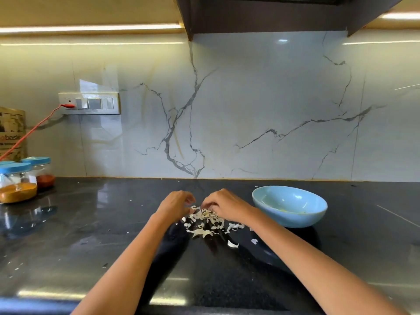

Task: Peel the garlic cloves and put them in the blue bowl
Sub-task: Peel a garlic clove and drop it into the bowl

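Viewing from the head camera, with the glossy black stone counter [79, 235] as landmark.

Far left of the counter, at its back edge: three clear glass jars with flat blue lids. The nearest jar [17, 183] holds an orange-yellow powder filling roughly its lower third. The jar behind it [43, 172] holds a red powder at a similar level. The third jar [5, 163] shows only its lid; contents not visible. A brown printed paper bag [12, 133] stands behind the jars.

Counter centre: a pile of pale, papery garlic skins [205, 222] lies scattered on the surface. The left hand [176, 204] is at the pile's left edge, fingers curled inward, fingertips at the skins. The right hand [223, 204] is at the pile's right edge, fingers also curled down into the skins. Cannot tell whether either hand has hold of a clove or skin; fingertips are blurred and partly hidden.

One loose white garlic clove [233, 244] lies on the counter, just in front of the pile.

Counter right: the round light-blue ceramic bowl [293, 217] sits upright, just beside the right wrist. A few small yellowish pieces lie at its bottom; too small to identify.
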